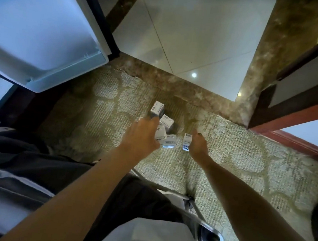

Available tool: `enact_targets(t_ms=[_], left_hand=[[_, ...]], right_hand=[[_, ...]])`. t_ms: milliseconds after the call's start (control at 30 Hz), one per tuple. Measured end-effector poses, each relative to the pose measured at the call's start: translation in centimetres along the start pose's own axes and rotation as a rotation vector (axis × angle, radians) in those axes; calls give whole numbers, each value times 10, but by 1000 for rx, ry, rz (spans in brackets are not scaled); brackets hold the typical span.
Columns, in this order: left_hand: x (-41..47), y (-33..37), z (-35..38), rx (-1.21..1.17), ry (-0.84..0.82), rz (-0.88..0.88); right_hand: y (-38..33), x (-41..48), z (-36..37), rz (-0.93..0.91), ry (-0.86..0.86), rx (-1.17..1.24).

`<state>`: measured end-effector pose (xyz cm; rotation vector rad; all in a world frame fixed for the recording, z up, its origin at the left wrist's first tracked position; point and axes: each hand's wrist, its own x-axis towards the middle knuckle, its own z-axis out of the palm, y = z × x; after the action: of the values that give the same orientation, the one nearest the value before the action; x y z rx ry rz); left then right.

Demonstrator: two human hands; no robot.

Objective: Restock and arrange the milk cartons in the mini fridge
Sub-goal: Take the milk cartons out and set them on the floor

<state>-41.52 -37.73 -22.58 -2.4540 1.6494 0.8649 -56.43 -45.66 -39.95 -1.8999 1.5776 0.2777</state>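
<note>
The mini fridge door [46, 39] hangs open at the upper left, its white inner lining and bottom door shelf bare as far as I can see, and the fridge's own compartment lies out of sight beyond the left edge. Below it the patterned carpet [228, 155] runs out to a brown marble strip and pale floor tiles [190, 36]. The person bends low over the carpet, dark trousers and a light garment filling the lower left, with both bare arms stretched forward.

The milk cartons [167, 124] sit on the carpet in a loose cluster, well apart from the fridge: small white boxes with blue print, some upright, some tipped, one standing a little to the right of the rest.

The left hand [143, 136] comes down over the cluster with its fingers [155, 121] spread apart, covering a carton or two but not yet closed on any. The right hand [198, 145] is up against the lone carton [187, 142]; its fingers are hidden behind the knuckles, so I cannot tell whether they grip it.

This looks like the gathering step, early on. Next comes closing each hand on a carton, lifting, and swinging left to the fridge
</note>
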Motion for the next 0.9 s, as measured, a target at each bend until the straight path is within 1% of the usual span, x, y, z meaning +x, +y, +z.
enact_targets(t_ms=[133,200,300,367,400,467,533,633,733,833,900], left_hand=[[-2,4,19,-46,-73,-19],[-3,7,24,-68,-100,-20],[1,10,26,-64,-101,-5],[5,10,24,-51,-93,3],[6,10,22,-42,-86,4],[9,8,18,-29,-71,3],[9,5,15,-12,-56,-5],[8,3,12,10,-31,-6],[7,6,13,15,-3,13],[10,14,13,-13,24,48],[14,20,10,-31,46,86]], right_hand=[[14,-2,24,-36,-22,-23],[16,-3,25,-38,-33,-40],[11,-1,18,-21,-100,-115],[4,-2,8,-77,-115,-198],[-1,-5,0,-136,-92,-208],[-13,-15,-22,-308,-69,-108],[-26,-31,-51,-478,-150,68],[-41,-53,-77,-608,-242,168],[-48,-57,-76,-651,-227,224],[-49,-50,-70,-583,-176,251],[-47,-44,-69,-591,-129,249]])
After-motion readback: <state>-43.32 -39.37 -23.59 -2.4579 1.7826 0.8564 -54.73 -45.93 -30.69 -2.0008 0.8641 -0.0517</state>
